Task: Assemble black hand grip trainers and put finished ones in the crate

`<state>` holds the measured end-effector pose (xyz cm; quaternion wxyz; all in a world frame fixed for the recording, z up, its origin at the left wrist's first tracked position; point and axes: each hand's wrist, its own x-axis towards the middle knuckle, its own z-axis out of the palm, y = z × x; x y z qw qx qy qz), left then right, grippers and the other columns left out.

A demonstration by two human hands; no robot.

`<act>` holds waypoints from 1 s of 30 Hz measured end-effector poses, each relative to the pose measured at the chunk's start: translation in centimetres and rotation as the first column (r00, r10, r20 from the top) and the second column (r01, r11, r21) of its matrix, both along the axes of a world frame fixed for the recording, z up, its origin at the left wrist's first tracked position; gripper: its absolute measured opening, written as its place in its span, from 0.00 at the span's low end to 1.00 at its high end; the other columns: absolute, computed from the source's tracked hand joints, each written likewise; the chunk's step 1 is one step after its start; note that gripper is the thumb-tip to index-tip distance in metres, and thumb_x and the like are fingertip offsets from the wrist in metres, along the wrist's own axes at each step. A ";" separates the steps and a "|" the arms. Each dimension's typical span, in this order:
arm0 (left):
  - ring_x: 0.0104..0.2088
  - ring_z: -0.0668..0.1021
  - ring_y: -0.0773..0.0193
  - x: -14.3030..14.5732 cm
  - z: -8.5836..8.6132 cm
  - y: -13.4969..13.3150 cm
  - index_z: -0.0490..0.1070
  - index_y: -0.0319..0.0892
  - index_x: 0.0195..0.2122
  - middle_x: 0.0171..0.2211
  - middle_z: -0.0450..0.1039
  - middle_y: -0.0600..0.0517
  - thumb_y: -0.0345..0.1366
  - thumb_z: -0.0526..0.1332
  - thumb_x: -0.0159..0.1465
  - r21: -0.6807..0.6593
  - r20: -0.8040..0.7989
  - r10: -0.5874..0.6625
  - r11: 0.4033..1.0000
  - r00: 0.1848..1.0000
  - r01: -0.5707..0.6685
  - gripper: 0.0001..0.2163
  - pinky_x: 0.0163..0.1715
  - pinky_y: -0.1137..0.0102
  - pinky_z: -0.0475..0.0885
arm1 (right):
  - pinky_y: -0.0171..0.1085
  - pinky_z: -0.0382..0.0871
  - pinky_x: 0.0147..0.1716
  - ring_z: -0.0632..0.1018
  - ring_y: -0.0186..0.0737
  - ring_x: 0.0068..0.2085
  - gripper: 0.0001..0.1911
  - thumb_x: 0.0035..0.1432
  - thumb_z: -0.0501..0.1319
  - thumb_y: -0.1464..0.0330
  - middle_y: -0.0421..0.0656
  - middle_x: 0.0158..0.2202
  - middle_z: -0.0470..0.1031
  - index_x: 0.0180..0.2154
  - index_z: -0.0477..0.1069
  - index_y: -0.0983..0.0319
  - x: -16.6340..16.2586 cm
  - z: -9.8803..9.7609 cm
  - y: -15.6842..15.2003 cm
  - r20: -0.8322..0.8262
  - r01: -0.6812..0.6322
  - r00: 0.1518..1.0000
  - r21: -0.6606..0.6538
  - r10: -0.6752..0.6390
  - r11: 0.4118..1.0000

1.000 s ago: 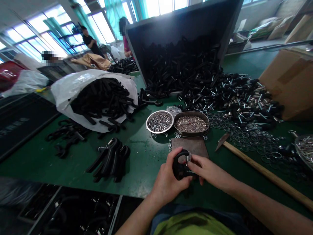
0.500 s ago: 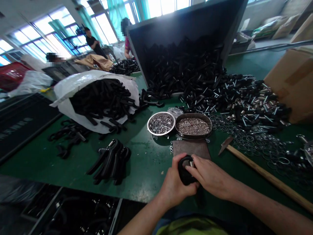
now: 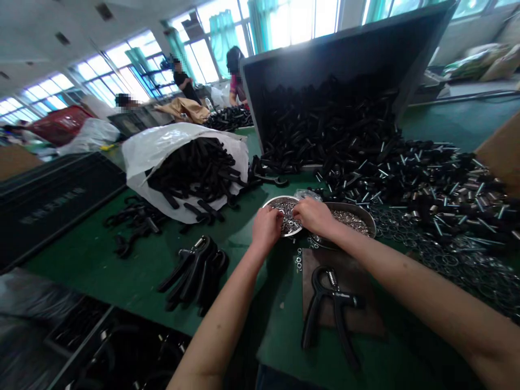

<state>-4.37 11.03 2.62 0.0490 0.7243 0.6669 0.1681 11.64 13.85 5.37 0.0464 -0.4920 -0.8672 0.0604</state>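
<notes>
Small silver nuts in the round steel dish [image 3: 273,203], pinched by both hands [image 3: 266,227] [image 3: 312,215], could spill if fumbled.

both hands, left hand [image 3: 266,228] and right hand [image 3: 314,215], dip into the round steel bowl [image 3: 271,203] of small nuts.

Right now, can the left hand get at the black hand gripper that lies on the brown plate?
Probably yes. The left hand is at the round metal bowl, and the hand gripper lies open on the brown plate nearer the body. Nothing lies between them; only the right forearm passes close beside it.
</notes>
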 end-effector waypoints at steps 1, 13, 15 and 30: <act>0.45 0.71 0.56 -0.3 0.1 1.1 0.76 0.43 0.37 0.40 0.71 0.46 0.33 0.56 0.61 -0.018 -0.042 0.008 1.000 0.999 -0.009 0.09 0.45 0.66 0.67 | 0.37 0.65 0.39 0.73 0.47 0.47 0.12 0.58 0.55 0.70 0.51 0.40 0.77 0.36 0.77 0.63 -1.0 -0.4 1.0 0.007 0.018 1.000 0.011 -0.018 1.000; 0.48 0.73 0.51 -0.5 -0.2 4.3 0.77 0.42 0.29 0.41 0.74 0.44 0.28 0.60 0.53 -0.174 0.108 0.041 0.985 0.993 -0.022 0.06 0.47 0.63 0.66 | 0.47 0.66 0.47 0.72 0.43 0.49 0.12 0.62 0.56 0.65 0.48 0.45 0.73 0.41 0.72 0.66 -3.4 -2.5 3.3 0.063 -0.046 0.997 -0.007 0.046 0.999; 0.46 0.74 0.52 -0.8 -0.2 4.4 0.76 0.43 0.26 0.37 0.75 0.46 0.28 0.62 0.52 -0.178 0.216 0.072 0.984 0.974 -0.034 0.04 0.46 0.64 0.66 | 0.48 0.67 0.48 0.72 0.43 0.49 0.13 0.61 0.57 0.64 0.47 0.47 0.72 0.43 0.71 0.65 -3.4 -2.6 3.3 0.049 -0.054 0.997 -0.016 0.054 0.998; 0.22 0.72 0.76 -1.5 0.5 -4.3 0.71 0.38 0.37 0.29 0.71 0.53 0.36 0.60 0.60 -0.352 0.936 0.336 0.892 0.105 0.282 0.08 0.18 0.82 0.65 | 0.36 0.69 0.32 0.76 0.35 0.31 0.12 0.60 0.48 0.72 0.43 0.34 0.78 0.45 0.64 0.63 0.6 -1.5 0.3 -0.577 -0.066 0.812 -0.242 -0.088 0.968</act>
